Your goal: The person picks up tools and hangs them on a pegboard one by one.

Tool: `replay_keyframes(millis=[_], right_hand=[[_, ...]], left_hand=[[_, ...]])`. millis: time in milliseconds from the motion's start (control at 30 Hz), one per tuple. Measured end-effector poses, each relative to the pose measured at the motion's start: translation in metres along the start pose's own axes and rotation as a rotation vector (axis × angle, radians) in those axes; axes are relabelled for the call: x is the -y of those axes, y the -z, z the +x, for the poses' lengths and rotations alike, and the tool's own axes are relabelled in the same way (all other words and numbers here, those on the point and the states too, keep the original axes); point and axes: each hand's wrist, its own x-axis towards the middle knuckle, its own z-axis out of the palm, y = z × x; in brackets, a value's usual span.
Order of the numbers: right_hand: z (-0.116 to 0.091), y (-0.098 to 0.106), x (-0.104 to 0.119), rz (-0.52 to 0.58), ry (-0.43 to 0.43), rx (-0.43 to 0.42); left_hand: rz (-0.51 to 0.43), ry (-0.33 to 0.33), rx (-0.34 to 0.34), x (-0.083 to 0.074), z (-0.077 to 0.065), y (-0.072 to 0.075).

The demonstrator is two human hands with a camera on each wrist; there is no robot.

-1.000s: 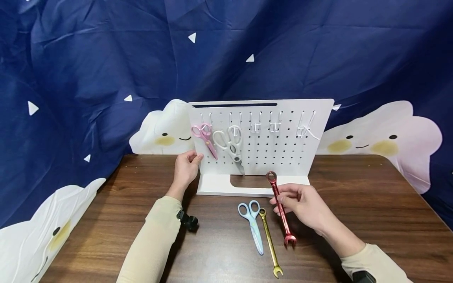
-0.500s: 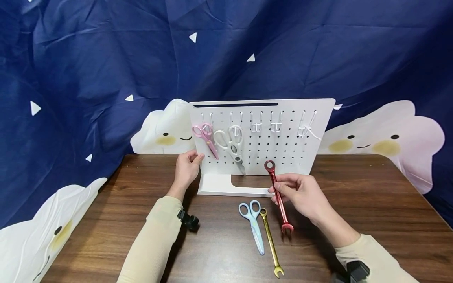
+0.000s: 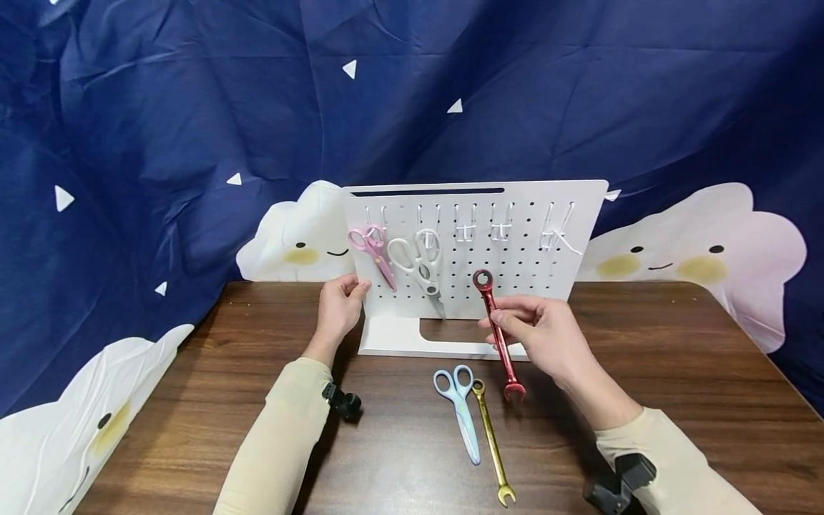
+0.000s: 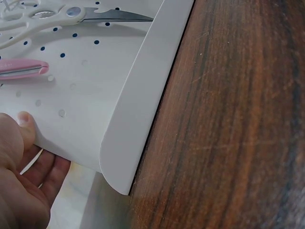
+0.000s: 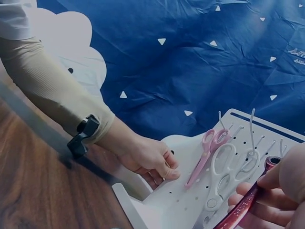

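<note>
Your right grip (image 3: pixel 543 332) is pinching the red combination wrench (image 3: pixel 505 355) around the middle of its shaft; the ring end is pointing up past your fingertips, in front of the board, and the open end is slanting down toward you. Your left grip (image 3: pixel 341 304) is pinching the left edge of the white pegboard (image 3: pixel 466 250). The left wrist view is showing what the head view is hiding: your thumb is pressing the front face while your other fingers are reaching behind the edge.

Pink scissors (image 3: pixel 378 260) are hanging just up and right of your left grip, and white kitchen shears (image 3: pixel 425 270) are hanging farther right, between both grips. The right wrist view is catching the wire hooks (image 3: pixel 465 232) side-on, jutting out from the panel, along with pale lettering (image 5: pixel 297 53) at its right border. Only the head view is showing the blue scissors (image 3: pixel 462 408) and gold combination wrench (image 3: pixel 492 436), which are lying side by side, nearer you and left of your right grip.

Beneath both grips, the dark brown wood-grain desk (image 3: pixel 386 436) is reflecting some light. Beyond them, a creased navy cloth (image 3: pixel 412 121) is hanging, patterned with white triangles and smiling clouds (image 3: pixel 695 229).
</note>
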Motion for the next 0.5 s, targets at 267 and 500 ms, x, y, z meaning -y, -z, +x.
replay_keyframes(millis=[267, 500], right_hand=[[0.007, -0.001, 0.008, -0.011, 0.002, -0.019], [0.013, -0.004, 0.015, -0.006, 0.047, -0.046]], left_hand=[[0.008, -0.009, -0.008, 0.001, 0.000, 0.000], [0.014, -0.017, -0.006, 0.000, 0.000, 0.000]])
